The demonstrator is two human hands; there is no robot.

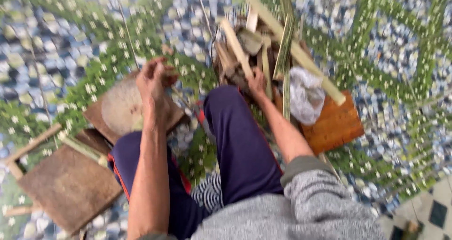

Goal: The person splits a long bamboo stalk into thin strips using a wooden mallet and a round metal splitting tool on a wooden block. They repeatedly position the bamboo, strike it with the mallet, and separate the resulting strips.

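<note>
Bamboo strips touch right hand fingers; left hand fingers curled loosely

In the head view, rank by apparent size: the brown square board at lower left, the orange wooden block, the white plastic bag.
1. Brown square board, though it lies nearer the camera.
2. Orange wooden block.
3. White plastic bag, smallest.

Left hand is up at about eleven o'clock, forearm bare and running straight up from the bottom edge, fingers curled loosely inward. Right hand reaches out toward one o'clock, knuckles up, fingers bent down and partly hidden, grey sleeve pushed back to the elbow.
</note>
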